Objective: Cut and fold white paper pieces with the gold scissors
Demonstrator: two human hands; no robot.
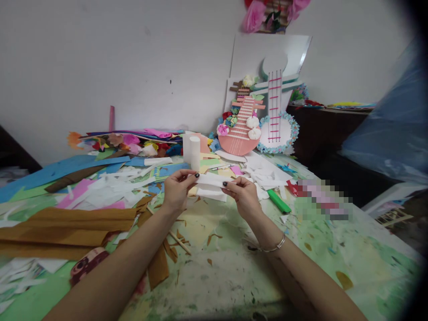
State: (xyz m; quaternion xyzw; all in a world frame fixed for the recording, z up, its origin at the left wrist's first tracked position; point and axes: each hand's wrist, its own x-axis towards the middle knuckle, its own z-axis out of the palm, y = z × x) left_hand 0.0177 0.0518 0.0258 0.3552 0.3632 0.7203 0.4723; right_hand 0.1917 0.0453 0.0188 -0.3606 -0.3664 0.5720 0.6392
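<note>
A white paper strip [210, 179] is stretched sideways between my two hands, just above the table. At its left end my left hand [179, 187] pinches it between thumb and fingers. The opposite end is gripped the same way by my right hand [243, 192]. Below the strip lies another white paper piece [211, 194], partly covered. Behind my hands stands a white paper roll [194, 153], upright. A green cylindrical object [278, 201] rests on the table to the right of my right hand.
Brown crepe paper [67, 227] and white scraps [110, 189] spread over the left side. Paper instrument models, one pink [239, 140] and one white with blue flowers [276, 127], lean at the back. A thin stick [180, 243] lies between my forearms. Colourful paper flowers [132, 142] line the wall.
</note>
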